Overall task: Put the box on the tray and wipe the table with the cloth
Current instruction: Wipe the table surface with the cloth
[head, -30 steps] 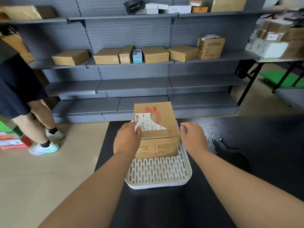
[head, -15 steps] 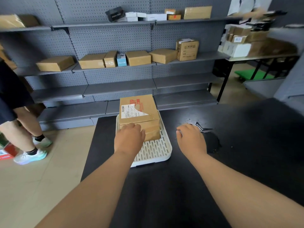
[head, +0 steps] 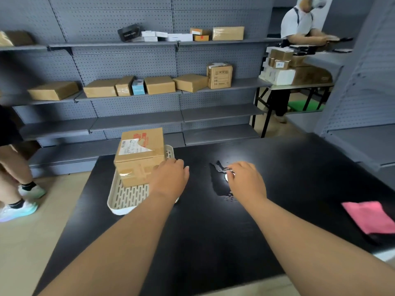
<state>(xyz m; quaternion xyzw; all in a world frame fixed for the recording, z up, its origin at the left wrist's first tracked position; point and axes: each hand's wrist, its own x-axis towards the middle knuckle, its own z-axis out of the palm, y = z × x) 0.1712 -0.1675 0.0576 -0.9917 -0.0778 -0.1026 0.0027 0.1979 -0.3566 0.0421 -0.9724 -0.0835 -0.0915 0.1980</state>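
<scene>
A brown cardboard box [head: 140, 153] with a white label stands on the white slotted tray [head: 128, 197] at the table's far left. My left hand [head: 168, 180] hovers over the tray's right edge, just off the box, holding nothing, fingers loosely apart. My right hand [head: 245, 181] is over a wet, shiny spill [head: 220, 184] on the black table [head: 213, 242], fingers curled down and empty. A pink cloth [head: 373, 216] lies flat at the table's right edge, well away from both hands.
Grey pegboard shelves [head: 136, 97] with several cardboard boxes run behind the table. A person's legs and sneakers [head: 19, 201] stand on the floor at left. Another person [head: 299, 24] works at a folding table stacked with boxes [head: 295, 84] at back right.
Both hands have let go of the box, which now rests on the tray. My right hand moved right over the spill. The view swung right, bringing the pink cloth in.
</scene>
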